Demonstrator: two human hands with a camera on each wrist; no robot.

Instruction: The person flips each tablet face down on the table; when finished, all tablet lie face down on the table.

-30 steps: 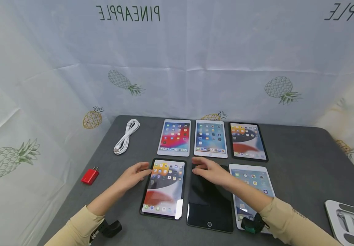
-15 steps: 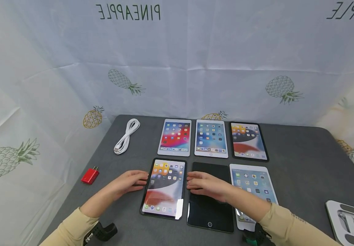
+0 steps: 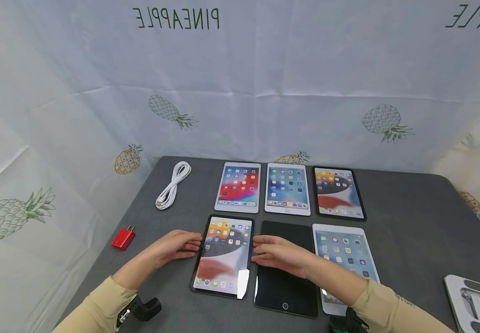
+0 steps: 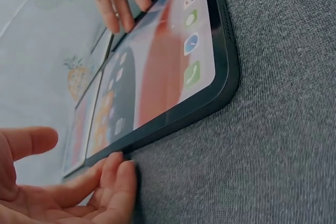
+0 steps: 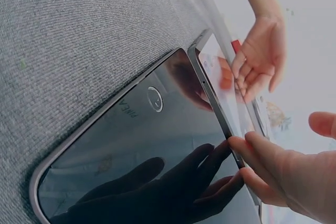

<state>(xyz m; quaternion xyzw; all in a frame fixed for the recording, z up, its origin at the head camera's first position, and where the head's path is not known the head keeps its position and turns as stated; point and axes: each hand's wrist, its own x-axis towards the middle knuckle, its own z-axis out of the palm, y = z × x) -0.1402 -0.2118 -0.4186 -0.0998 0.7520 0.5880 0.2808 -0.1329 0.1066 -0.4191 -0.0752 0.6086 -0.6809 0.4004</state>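
A black-framed tablet (image 3: 223, 256) with a lit home screen lies flat at the front left of two rows of tablets. My left hand (image 3: 174, 249) is at its left edge, and in the left wrist view the fingertips (image 4: 119, 162) touch its side. From the other side my right hand (image 3: 281, 253) reaches over a dark-screened tablet (image 3: 286, 296), fingertips at the lit tablet's right edge. In the right wrist view the fingers (image 5: 262, 156) meet that edge, mirrored in the dark glass. Both hands have relaxed, extended fingers, thumbs apart.
Behind lie two white tablets (image 3: 237, 187) and another black-framed tablet (image 3: 339, 193). A white tablet (image 3: 345, 252) sits partly under my right forearm. On the left are a coiled white cable (image 3: 173, 185) and a red plug adapter (image 3: 123, 238). A silver stand (image 3: 479, 305) lies far right.
My right hand has come down and toward me, from the dark tablet's top to the lit tablet's right edge. My left hand has shifted slightly down along the left edge. The tablets stay put.
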